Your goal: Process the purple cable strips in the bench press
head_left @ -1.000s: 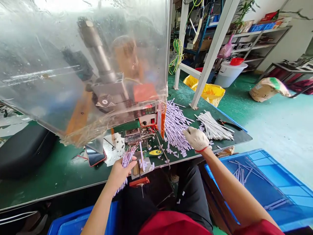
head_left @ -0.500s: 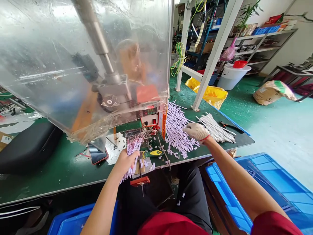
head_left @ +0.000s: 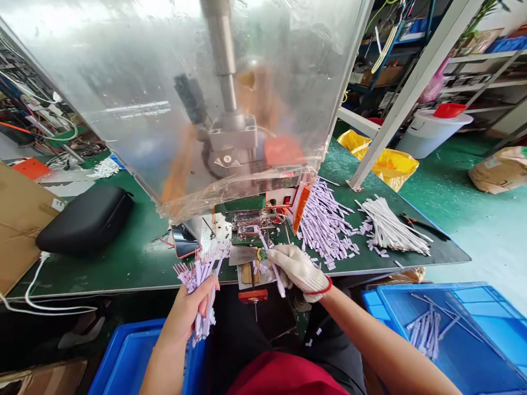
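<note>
My bare left hand is closed around a bundle of purple-white strips with pinkish wire ends at the top. In my gloved right hand one purple strip is pinched, slanting up toward the small metal fixture under the clear guard. The handle of a scraper is partly hidden by the glove. Right of the fixture lies a large pile of purple strips on the green table. White strips lie farther right.
The clear guard hangs over the fixture. A phone and a black case are on the left. Pliers lie at the right. A blue crate stands below the table, and a red clamp juts from the front edge.
My right hand has moved left from the strip pile to near the fixture and now holds a strip. My left hand sits lower and farther left with its bundle. The view has turned left.
</note>
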The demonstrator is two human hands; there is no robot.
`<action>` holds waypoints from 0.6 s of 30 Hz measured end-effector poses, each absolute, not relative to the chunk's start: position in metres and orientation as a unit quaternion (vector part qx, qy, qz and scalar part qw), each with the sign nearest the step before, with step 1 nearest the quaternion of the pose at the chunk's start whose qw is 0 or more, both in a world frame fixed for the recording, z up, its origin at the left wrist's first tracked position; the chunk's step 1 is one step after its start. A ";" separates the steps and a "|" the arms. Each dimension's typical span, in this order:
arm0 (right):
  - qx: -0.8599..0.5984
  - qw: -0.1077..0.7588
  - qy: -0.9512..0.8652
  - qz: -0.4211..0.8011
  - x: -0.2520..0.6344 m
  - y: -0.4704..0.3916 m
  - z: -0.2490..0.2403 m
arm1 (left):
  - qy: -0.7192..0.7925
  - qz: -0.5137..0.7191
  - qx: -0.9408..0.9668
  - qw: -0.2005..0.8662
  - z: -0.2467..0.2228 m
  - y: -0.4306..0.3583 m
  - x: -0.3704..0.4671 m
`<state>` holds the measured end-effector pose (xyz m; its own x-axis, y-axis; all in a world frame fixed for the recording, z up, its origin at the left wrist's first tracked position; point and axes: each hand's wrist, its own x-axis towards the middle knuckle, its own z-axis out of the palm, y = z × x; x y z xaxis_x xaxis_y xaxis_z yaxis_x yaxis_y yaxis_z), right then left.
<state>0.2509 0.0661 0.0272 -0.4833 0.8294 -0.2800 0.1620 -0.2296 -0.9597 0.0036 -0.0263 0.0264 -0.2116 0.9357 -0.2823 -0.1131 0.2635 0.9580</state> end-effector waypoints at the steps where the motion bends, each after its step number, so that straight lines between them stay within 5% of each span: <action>1: -0.448 0.260 -0.561 0.645 0.240 0.070 0.024 | 0.593 0.504 0.338 0.529 0.024 -0.029 0.002; 18: -0.437 0.279 -0.445 0.730 0.186 0.082 -0.003 | 0.590 0.517 0.307 0.539 0.009 -0.035 -0.005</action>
